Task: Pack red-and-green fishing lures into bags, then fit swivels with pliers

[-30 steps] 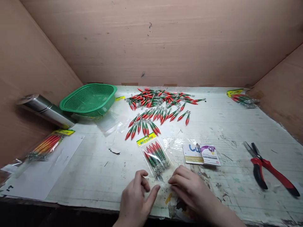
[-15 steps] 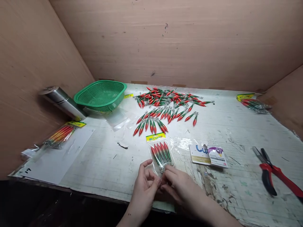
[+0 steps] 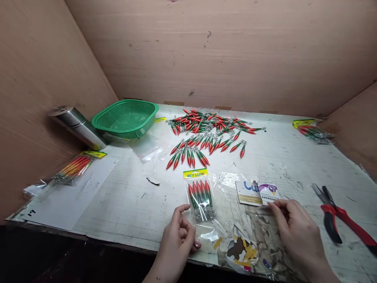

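Note:
A clear bag with a yellow BCT LURE header (image 3: 195,173) lies in front of me, and several red-and-green squid jigs (image 3: 200,194) lie side by side inside it. Beside its lower left edge is my left hand (image 3: 178,237), its fingers loosely curled, index and thumb apart, with nothing visible between them. My right hand (image 3: 297,228) is off to the right, thumb and index pinched at the lower edge of the printed cards (image 3: 250,192). A thin, clear-looking strip shows by those fingertips; whether they hold it or a card I cannot make out.
Loose jigs (image 3: 203,122) are heaped at the back centre. A green basket (image 3: 125,118), a metal flask (image 3: 78,127) and bagged orange lures (image 3: 76,169) on paper stand left. Pliers (image 3: 332,212) lie right, near another bag (image 3: 313,131). Torn worktop covering (image 3: 241,251) shows in front.
My right hand has left the bag's bottom end and moved right to the cards. My left hand has come off the bag's end, which now lies flat with its lower part uncovered.

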Demonstrator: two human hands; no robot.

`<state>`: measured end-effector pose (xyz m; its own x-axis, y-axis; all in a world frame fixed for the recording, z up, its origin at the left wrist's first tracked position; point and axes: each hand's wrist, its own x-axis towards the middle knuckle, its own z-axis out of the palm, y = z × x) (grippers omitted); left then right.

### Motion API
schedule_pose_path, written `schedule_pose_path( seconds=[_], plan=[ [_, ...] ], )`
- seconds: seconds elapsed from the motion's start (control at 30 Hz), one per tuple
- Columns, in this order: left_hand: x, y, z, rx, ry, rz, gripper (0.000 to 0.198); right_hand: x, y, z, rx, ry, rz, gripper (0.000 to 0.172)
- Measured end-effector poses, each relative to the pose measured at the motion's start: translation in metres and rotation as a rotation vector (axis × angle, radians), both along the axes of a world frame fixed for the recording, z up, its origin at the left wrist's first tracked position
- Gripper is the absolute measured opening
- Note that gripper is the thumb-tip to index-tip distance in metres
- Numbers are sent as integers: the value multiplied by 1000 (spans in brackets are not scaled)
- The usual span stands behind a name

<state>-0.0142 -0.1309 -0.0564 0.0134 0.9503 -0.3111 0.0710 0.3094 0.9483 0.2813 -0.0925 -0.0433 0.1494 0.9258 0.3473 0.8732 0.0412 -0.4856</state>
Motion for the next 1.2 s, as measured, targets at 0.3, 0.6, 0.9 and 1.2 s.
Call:
schedule_pose_path(
  seconds=[0.3, 0.6, 0.9, 1.2],
  plan=[
    [-44, 24, 6, 1288, 931, -462, 34, -47, 3, 6, 333, -468, 938, 34],
    [-32, 29, 9, 1090, 578, -410, 23, -74, 6, 2, 48, 149, 994, 21],
    [-8, 3, -4, 496, 626, -126, 19, -102, -16, -11, -125, 366, 490, 17],
    [5, 5, -7, 505, 804, -10, 19, -124, -22, -21, 38, 293, 262, 19]
  ],
)
